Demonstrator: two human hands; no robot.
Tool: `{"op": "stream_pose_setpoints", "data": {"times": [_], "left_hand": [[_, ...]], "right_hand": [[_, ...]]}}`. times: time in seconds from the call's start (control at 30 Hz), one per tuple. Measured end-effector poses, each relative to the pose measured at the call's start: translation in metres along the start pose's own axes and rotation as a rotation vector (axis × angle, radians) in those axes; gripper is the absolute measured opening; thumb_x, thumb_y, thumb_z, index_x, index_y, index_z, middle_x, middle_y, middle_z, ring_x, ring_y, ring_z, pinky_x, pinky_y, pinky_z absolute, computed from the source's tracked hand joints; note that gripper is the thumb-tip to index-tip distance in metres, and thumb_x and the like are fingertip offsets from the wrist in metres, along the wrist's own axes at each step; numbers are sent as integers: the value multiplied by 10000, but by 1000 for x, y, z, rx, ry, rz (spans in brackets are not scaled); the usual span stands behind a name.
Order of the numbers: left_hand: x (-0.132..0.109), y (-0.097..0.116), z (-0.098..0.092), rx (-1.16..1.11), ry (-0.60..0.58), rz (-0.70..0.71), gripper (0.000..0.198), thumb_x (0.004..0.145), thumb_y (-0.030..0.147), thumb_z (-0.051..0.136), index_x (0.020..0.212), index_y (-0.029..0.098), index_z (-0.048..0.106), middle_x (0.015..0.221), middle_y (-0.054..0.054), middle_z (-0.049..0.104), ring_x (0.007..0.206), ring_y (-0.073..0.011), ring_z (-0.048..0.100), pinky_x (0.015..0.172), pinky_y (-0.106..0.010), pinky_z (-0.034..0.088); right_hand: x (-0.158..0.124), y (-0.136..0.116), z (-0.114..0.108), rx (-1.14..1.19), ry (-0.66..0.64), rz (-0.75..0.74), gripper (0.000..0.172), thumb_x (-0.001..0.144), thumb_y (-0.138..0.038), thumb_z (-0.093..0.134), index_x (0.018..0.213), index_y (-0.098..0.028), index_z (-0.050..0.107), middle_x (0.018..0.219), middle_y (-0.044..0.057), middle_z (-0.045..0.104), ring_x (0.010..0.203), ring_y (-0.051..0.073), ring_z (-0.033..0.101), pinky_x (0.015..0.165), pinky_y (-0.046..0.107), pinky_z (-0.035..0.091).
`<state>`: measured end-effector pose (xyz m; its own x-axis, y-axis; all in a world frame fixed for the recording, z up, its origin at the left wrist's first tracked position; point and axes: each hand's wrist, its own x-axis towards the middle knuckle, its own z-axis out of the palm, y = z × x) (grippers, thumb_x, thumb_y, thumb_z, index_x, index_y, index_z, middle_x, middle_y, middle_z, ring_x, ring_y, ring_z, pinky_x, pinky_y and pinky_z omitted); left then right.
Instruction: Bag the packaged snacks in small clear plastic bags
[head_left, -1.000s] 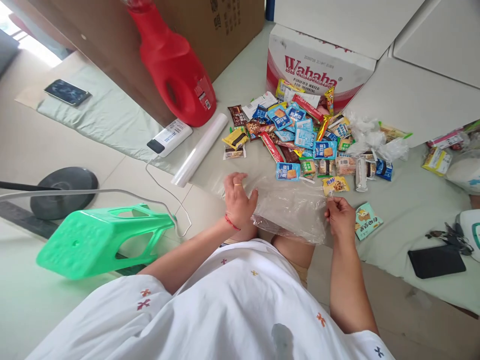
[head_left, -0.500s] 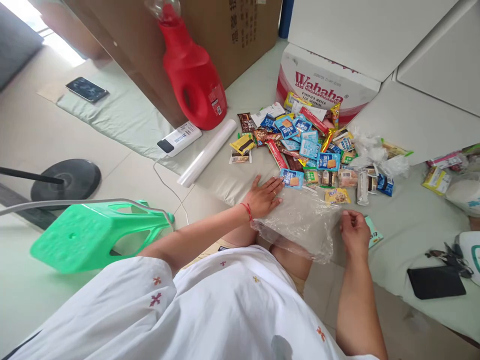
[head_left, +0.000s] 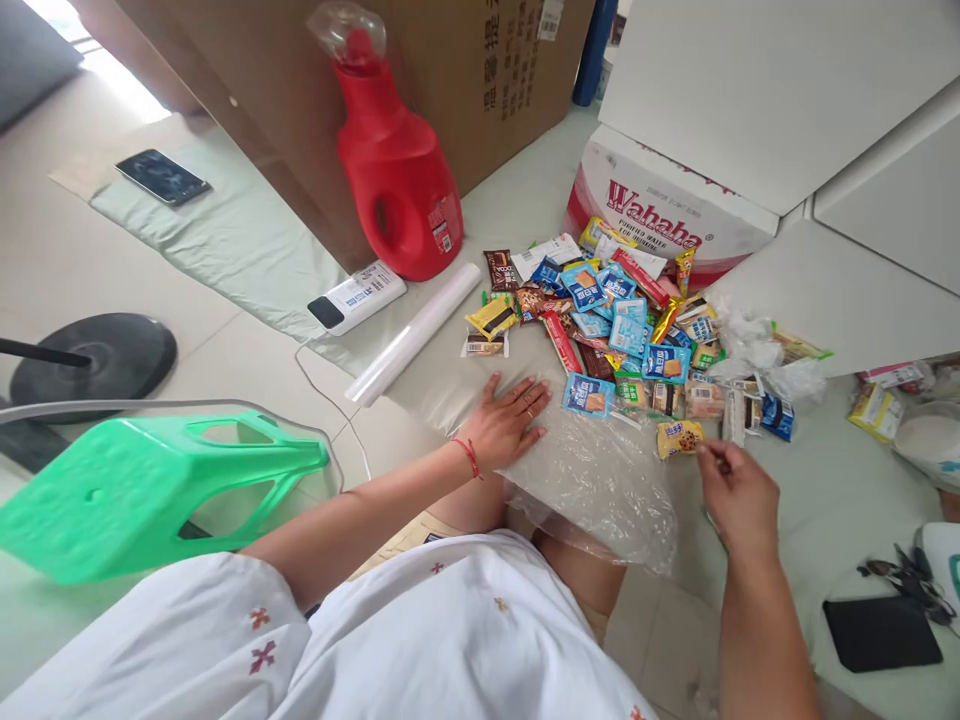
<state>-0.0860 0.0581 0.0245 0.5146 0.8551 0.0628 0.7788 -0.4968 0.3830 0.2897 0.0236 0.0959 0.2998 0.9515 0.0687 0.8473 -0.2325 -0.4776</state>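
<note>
Transparent plastic film (head_left: 600,495) lay beneath the left hand (head_left: 506,425), flattened, holding nothing; beside a yellow cookie packet (head_left: 679,438), the right hand (head_left: 741,497) pinched its fingertips together, contents indiscernible.

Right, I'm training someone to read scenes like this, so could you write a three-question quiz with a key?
1. True or false: the left hand lies palm-down on the clear plastic.

2. Which of these is nearest the right hand?
A) the red bottle
B) the yellow cookie packet
C) the green stool

3. Fill in the blank: the red-and-white box behind the snack packets is printed in large letters with the word ____.

Key: 1 true; 2 B; 3 Wahaha.
</note>
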Motion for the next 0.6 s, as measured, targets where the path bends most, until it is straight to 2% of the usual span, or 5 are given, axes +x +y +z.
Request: {"op": "stream_pose_setpoints", "data": {"times": [0.13,0.23,0.33,0.47,0.6], "left_hand": [[-1,2,0,3,-2,-2,610,1076,497,353,1634,252,384,1663,-121,420,1562,-317,377,1295,-679,27],[-1,2,0,9,-14,-3,616,1082,511,327,1636,249,378,1671,-107,408,1567,-307,367,1300,-677,23],[-1,2,0,9,-22,-9,616,1084,521,310,1635,253,379,1683,-86,389,1574,-291,355,1307,-664,11],[-2,2,0,1,-12,-15,607,1084,526,305,1624,266,402,1683,-76,389,1577,-278,352,1316,-638,-5],[-2,1,1,-27,1,-3,609,1087,525,300,1613,241,418,1685,-78,385,1579,-268,348,1317,-633,-30]], "right_hand": [[109,-78,16,-118,47,-308,319,955,-399,515,1034,-188,741,997,130,729,921,271,640,859,393,474],[193,-134,40,-296,93,-402,369,1030,-292,409,1195,-144,704,1188,186,682,1116,296,566,950,418,446],[247,-174,62,-395,27,-408,424,1060,-246,378,1403,-117,590,1403,219,570,1150,280,524,924,405,440],[255,-191,78,-517,-118,-356,397,1077,-229,402,1359,-41,607,1305,258,589,1016,237,558,830,371,400],[209,-165,71,-618,-100,-545,376,1074,-236,374,1279,-121,668,1234,202,634,1021,255,578,767,338,368]]}}
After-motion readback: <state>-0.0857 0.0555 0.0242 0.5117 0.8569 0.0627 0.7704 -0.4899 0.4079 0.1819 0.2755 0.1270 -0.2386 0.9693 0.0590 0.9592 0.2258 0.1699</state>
